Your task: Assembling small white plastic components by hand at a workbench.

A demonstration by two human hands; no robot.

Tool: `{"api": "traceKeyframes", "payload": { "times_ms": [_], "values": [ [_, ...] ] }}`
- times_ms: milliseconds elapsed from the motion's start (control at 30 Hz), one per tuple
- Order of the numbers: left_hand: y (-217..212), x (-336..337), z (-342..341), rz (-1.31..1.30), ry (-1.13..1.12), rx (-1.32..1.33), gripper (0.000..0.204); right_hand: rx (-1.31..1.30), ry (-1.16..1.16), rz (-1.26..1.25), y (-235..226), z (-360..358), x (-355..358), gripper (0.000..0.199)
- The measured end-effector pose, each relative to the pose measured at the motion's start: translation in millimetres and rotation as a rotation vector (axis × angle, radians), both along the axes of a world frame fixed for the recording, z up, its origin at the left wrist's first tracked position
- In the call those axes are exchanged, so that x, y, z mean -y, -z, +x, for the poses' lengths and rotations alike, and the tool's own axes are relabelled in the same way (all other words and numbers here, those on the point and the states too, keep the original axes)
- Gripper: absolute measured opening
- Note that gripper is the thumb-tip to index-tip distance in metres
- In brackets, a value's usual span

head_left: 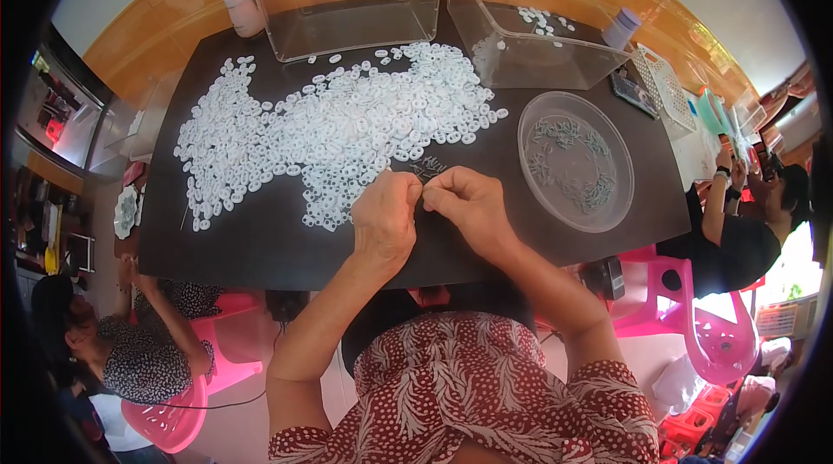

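Note:
Over the dark table, my left hand (385,214) and my right hand (469,205) meet with fingertips pinched together. Whatever sits between the fingers is too small and covered to make out. Just beyond the fingertips lies a little group of thin grey pieces (427,164). A broad heap of small white oval plastic pieces with holes (347,117) spreads past my hands to the far left. To the right of my right hand, a round clear plastic lid (568,219) holds many more thin grey-green pieces.
At the back stand two clear plastic bins (351,30) (555,65), the right one with some white pieces. A pink bottle (244,9), a lilac bottle (621,29), a phone (634,93) and a white basket (666,87) edge the dark table (234,251). People sit on pink chairs at both sides.

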State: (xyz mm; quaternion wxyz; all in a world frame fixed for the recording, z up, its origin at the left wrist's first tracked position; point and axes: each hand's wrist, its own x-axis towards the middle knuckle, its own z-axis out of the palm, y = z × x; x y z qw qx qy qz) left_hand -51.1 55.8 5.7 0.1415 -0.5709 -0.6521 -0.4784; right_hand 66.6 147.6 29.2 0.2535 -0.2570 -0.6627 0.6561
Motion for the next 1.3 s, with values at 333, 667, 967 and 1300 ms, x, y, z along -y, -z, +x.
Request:
{"api": "traceKeyframes", "payload": {
  "times_ms": [333, 667, 967, 1300],
  "values": [
    [-18, 9, -1, -0.379, 0.176, 1.123, 0.025, -0.220, 0.055, 0.902, 13, -6, -2, 0.016],
    [-21, 8, 0, -0.361, 0.208, 1.301, 0.032, -0.222, 0.054, 0.912, 11, -3, -4, 0.016],
    [10, -21, -16, -0.318, -0.099, 0.214, 0.011, -0.049, 0.154, 0.322, 12, 5, -9, 0.004],
    [-4, 20, -10, -0.256, 0.014, 0.054, 0.023, 0.035, 0.077, 0.801, 20, 19, -16, 0.009]
  ]
}}
